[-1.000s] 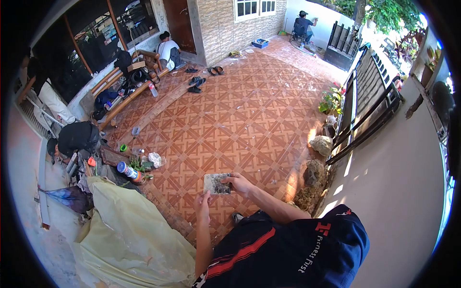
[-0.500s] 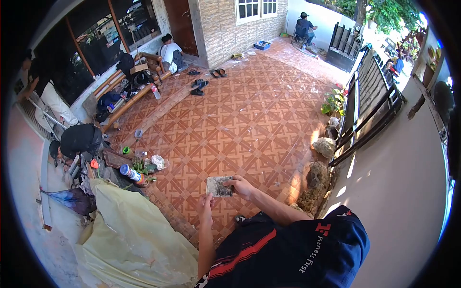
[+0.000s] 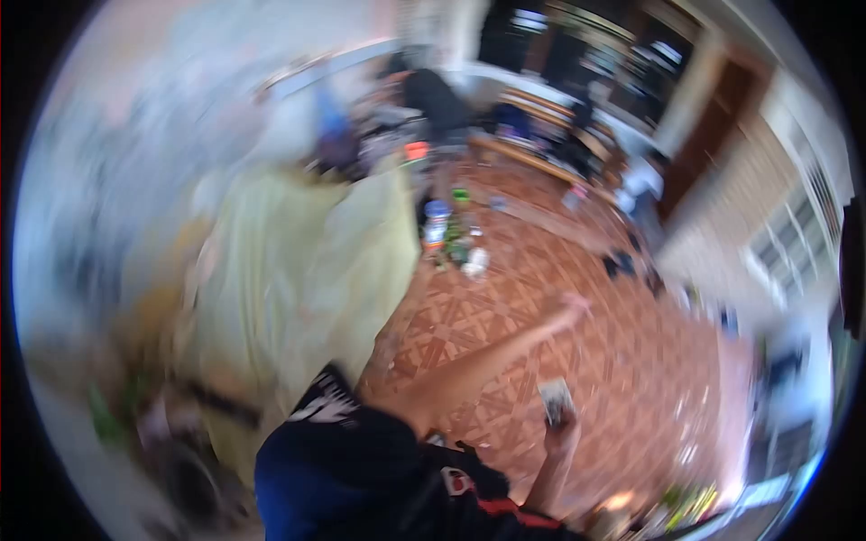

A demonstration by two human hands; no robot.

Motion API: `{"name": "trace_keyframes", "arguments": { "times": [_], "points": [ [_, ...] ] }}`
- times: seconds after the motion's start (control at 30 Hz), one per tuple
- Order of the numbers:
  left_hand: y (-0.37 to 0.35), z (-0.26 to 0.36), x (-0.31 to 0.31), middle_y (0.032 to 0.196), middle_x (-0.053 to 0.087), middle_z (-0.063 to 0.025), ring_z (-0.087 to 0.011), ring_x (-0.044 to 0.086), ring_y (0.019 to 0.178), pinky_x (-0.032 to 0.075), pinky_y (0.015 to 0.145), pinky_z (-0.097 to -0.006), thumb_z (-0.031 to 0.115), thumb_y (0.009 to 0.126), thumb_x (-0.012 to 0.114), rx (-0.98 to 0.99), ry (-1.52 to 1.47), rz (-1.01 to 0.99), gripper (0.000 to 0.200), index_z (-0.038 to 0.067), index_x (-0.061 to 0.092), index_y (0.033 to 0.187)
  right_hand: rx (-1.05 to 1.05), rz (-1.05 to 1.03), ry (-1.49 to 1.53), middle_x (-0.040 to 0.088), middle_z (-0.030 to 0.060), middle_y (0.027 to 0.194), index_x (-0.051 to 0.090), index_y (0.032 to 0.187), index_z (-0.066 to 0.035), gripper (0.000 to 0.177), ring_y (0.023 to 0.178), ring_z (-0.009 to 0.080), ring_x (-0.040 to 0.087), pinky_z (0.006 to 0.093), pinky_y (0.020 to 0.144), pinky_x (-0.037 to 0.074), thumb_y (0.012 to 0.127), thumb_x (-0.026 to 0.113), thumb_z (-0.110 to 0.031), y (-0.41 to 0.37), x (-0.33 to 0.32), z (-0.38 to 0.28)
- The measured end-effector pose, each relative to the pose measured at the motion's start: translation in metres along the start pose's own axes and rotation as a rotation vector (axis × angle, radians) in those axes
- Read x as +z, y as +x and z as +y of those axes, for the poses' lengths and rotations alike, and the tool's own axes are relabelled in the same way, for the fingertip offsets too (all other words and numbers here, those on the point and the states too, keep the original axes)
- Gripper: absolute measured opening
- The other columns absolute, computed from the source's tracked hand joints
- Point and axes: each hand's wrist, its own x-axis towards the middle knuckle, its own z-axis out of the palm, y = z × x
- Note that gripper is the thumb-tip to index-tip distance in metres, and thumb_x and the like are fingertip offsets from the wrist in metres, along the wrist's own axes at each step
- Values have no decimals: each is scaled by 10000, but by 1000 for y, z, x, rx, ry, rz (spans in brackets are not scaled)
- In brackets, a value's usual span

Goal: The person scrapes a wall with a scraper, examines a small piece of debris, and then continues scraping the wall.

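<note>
My right hand [image 3: 561,435], low and right of centre, is closed on a small flat rectangular piece [image 3: 555,397], pale with dark patches. My left hand [image 3: 574,309] is stretched out over the tiled floor [image 3: 505,316], above and apart from the piece. Motion smears its fingers, so whether they are apart or closed does not show. Nothing can be made out in it.
A pale yellow-green sheet [image 3: 298,270] covers things on the left. Near it stand a blue-and-white canister [image 3: 437,221] and a white lump [image 3: 475,262]. Farther back are a wooden bench [image 3: 514,155], a person in white [image 3: 642,185] and dark sandals [image 3: 619,263].
The view has swung left and tilted, and is now blurred. My left hand has come off the flat piece and reached outward. My right hand still holds the piece.
</note>
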Motion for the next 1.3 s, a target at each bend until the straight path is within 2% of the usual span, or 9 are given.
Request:
{"name": "trace_keyframes", "arguments": {
  "times": [0.07,0.13,0.17,0.37,0.63,0.8,0.93,1.0,1.3],
  "points": [
    [91,105,-36,900,684,-78,-212,616,822,469,666,-387,180,824,613,-652,-438,-98,158,48,680,879,81,15,1,644,96,1035,554,1184,-23,348,840,210,632,345,700,525,856,562,-140,4,-3,-1],
    [146,167,-57,879,663,-156,-255,616,796,460,655,-413,286,795,643,-514,-382,-190,277,23,645,881,66,47,-36,639,107,1049,547,1188,-20,355,828,215,627,345,686,522,857,567,-146,-2,10,-1],
    [158,165,-14,811,649,-179,-283,627,751,481,662,-409,298,789,644,-232,-515,168,313,3,617,891,108,18,-72,638,107,1053,545,1190,-18,358,848,213,624,351,699,520,859,568,-150,4,7,1],
    [233,252,-16,916,652,-240,-328,674,841,539,715,-415,260,740,649,-459,-425,-137,320,-27,610,876,143,102,-20,635,111,1085,537,1206,-15,369,950,208,608,360,778,504,870,567,-162,25,-16,-19],
    [347,218,-64,1036,658,-226,-330,615,1049,495,901,-414,307,640,765,-381,70,-151,533,-28,664,1041,87,95,-87,636,110,1098,541,1210,-20,368,971,206,607,358,792,502,871,565,-162,33,-6,-44],
    [262,182,-193,720,681,-128,-185,635,623,508,614,-361,283,759,658,-413,-107,-96,304,38,718,927,79,122,-48,644,94,1121,566,1187,-31,336,996,212,615,369,840,500,870,560,-142,46,-1,-41],
    [118,122,-228,1030,646,-18,-59,538,787,428,657,-212,235,917,621,-629,-437,29,301,37,604,1143,118,73,16,642,133,1121,557,1184,37,335,1000,249,634,371,850,517,866,518,-65,62,15,-9],
    [48,99,-232,1041,665,-81,-113,609,907,474,771,-248,274,913,638,-847,-464,147,336,-6,619,1097,141,22,-15,639,161,1115,551,1163,81,321,1006,260,638,377,860,524,867,497,-32,73,45,4],
    [-96,54,-312,910,630,-3,-84,543,768,422,671,-228,234,941,578,-1080,-375,261,220,61,607,1074,453,-180,-139,635,161,1110,548,1146,91,298,987,244,646,353,866,538,874,581,-26,143,209,90]
  ]
}}
